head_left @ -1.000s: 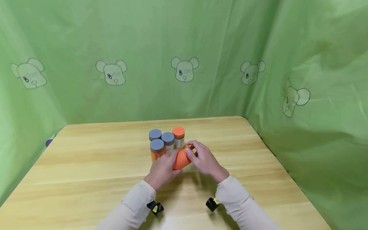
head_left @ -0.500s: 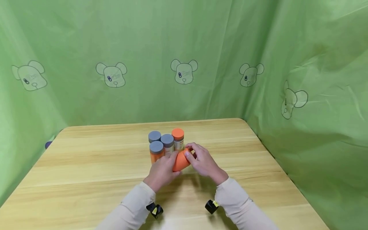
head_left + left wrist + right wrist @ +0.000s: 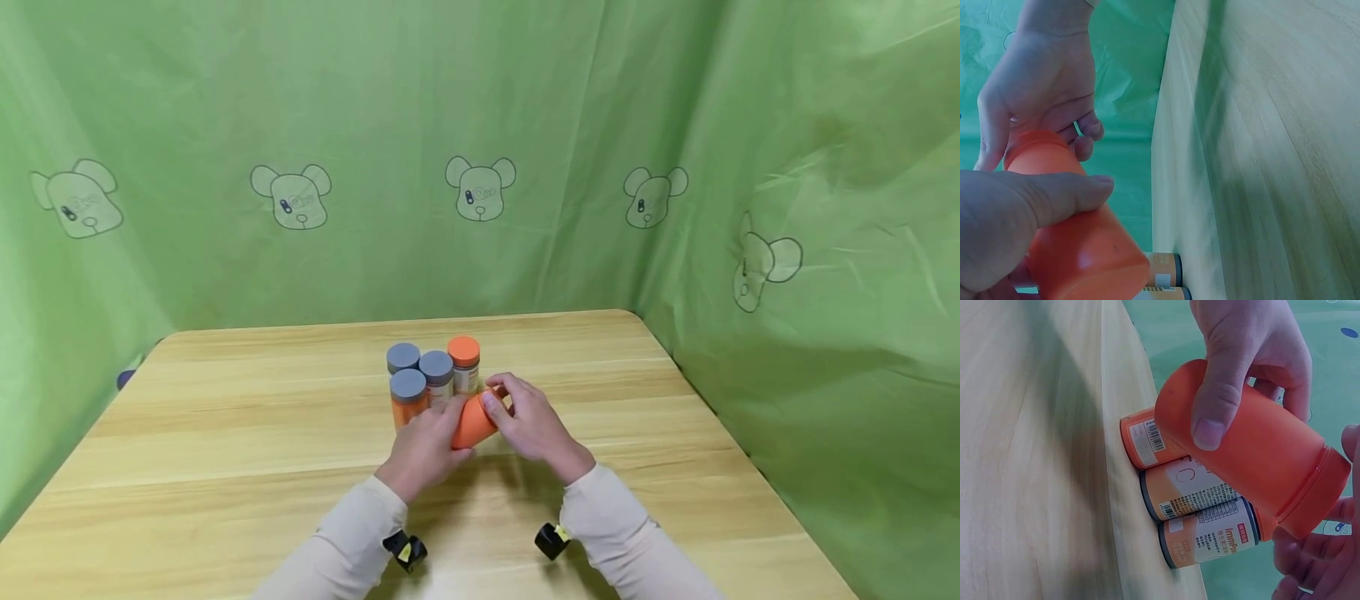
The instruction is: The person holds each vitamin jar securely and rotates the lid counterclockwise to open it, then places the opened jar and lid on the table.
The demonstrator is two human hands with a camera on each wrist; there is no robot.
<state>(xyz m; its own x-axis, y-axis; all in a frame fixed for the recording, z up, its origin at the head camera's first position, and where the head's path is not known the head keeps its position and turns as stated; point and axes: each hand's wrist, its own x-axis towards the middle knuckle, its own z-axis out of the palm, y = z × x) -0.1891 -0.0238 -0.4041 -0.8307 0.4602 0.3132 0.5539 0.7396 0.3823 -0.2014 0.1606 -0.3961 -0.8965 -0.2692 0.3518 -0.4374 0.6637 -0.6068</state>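
An orange plastic bottle is held tilted above the table by both hands. My left hand grips its body, with the thumb lying across the smooth orange side. At the far end, my right hand holds the orange lid between thumb and fingers. The lid sits on the bottle. Just behind my hands stand a front grey-capped bottle, a second grey-capped bottle and a third. Beside them is a bottle with an orange cap.
The grouped bottles stand upright close together on the wooden table; their labels show in the right wrist view. A green curtain with bear outlines surrounds the table at the back and sides. Both sleeves carry small black wrist cameras.
The head view has tilted up slightly, so the whole scene sits a little lower. Both hands keep their hold on the bottle and lid, with only slight finger movement at the lid.
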